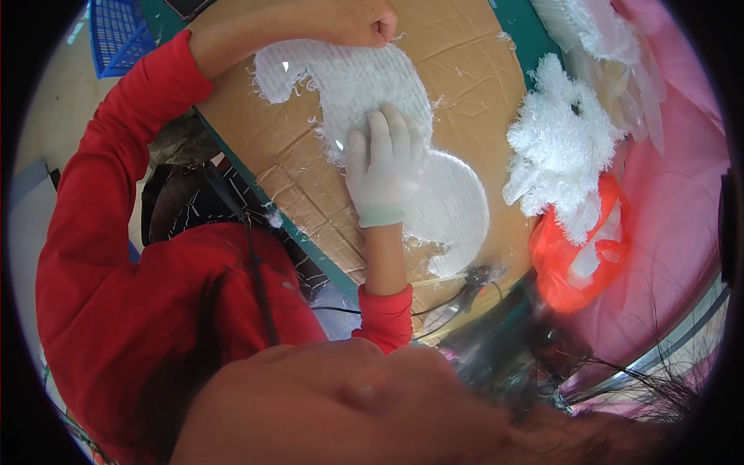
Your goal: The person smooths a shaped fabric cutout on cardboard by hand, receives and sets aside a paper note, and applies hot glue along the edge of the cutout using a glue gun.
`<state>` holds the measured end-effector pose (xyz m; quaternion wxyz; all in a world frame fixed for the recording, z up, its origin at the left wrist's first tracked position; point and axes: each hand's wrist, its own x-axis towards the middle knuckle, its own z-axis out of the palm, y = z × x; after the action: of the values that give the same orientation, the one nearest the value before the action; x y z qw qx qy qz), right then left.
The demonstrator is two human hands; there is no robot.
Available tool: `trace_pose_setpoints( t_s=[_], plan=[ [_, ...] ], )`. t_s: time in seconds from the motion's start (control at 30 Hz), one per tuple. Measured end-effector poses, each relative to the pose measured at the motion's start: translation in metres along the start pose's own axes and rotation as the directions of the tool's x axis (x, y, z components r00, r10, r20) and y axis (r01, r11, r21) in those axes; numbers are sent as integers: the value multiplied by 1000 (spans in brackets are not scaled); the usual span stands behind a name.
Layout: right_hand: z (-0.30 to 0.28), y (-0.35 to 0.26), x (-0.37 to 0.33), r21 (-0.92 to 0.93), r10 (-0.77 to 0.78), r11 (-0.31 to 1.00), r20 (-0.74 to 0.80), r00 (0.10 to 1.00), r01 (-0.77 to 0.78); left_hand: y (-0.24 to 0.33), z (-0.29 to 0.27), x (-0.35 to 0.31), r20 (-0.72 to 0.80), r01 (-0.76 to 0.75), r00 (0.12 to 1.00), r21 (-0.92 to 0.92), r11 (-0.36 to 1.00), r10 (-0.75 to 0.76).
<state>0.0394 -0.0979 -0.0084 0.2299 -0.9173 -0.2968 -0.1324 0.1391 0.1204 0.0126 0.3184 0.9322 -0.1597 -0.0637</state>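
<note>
A white ribbed cloth piece (pixel 457 198) with a curved outline and frayed edges lies on a brown cardboard sheet (pixel 484 101). My right hand (pixel 385 159), in a thin whitish glove, rests palm down on the middle of the cloth with its fingers stretched out. My left hand (pixel 370 22) is bare and closed at the far edge of the cloth. Whatever its fingers pinch, if anything, is hidden. Loose threads stick out along the cloth's rim.
Fluffy white material (pixel 562 139) lies to the right, beside a red plastic bag (pixel 577 271) and pink fabric (pixel 674 170). A dark tool with a cable (pixel 480 280) sits near the cardboard's near right edge. A blue plastic basket (pixel 120 35) stands far left.
</note>
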Motion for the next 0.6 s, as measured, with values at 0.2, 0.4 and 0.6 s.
trace_pose_setpoints(
  t_s=[0.2,0.4,0.6],
  plan=[
    [-3,-4,3,-12,-21,1000,-19,1000,21,14,-11,-18,-65,-97,993,-17,995,96],
    [-4,0,4,-39,-13,999,-36,999,12,20,24,-52,-88,-431,893,117,895,442],
    [1,-3,0,-31,9,999,-1,1000,-9,15,39,-68,-89,-495,844,253,831,529]
  ],
)
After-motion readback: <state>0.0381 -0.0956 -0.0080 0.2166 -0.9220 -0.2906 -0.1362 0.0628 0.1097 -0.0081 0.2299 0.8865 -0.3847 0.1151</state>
